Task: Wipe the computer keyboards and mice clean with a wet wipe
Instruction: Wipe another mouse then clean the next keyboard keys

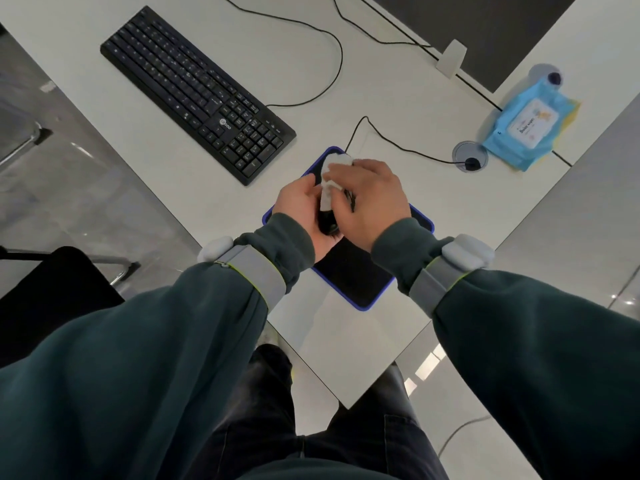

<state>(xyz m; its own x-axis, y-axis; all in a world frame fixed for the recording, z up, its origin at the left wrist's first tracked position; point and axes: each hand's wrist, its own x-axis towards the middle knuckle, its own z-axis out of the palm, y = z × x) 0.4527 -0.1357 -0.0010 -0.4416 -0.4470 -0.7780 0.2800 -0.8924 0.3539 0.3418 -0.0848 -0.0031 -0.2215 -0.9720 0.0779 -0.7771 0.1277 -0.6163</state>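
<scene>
Your left hand is curled round the black mouse above the blue-edged mouse pad on the white bench; whether the mouse is lifted clear of the pad cannot be told. Your right hand grips the crumpled white wet wipe and holds it against the front end of the mouse. The black keyboard lies just beside the pad, to the upper left, with the blue wipes pack well apart at the right bench edge.
</scene>
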